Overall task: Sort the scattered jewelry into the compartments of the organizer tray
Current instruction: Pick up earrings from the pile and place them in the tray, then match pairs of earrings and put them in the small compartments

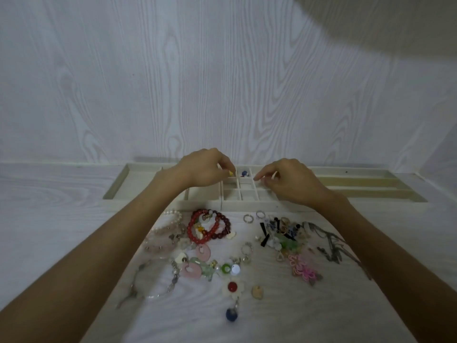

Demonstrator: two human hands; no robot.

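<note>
- The organizer tray (pixel 366 184) lies at the back of the surface (pixel 49 219); most jewelry (pixel 210 243) lies scattered in front of it.
- Both arms reach forward over the small compartments.
- The left hand (pixel 205 167) has its grip pinching a small yellow piece (pixel 231 173); lowering it into a cell looks next.
- The right hand (pixel 289 181) curls by a cell; whether its grip holds anything, I cannot tell.

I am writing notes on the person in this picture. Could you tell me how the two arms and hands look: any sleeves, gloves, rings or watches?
Both forearms are bare up to the picture's lower edge; no sleeves show. The left hand and the right hand wear no gloves. No watch, bracelet or ring is visible on wrists or fingers, though the fingertips are too small to check closely.
</note>
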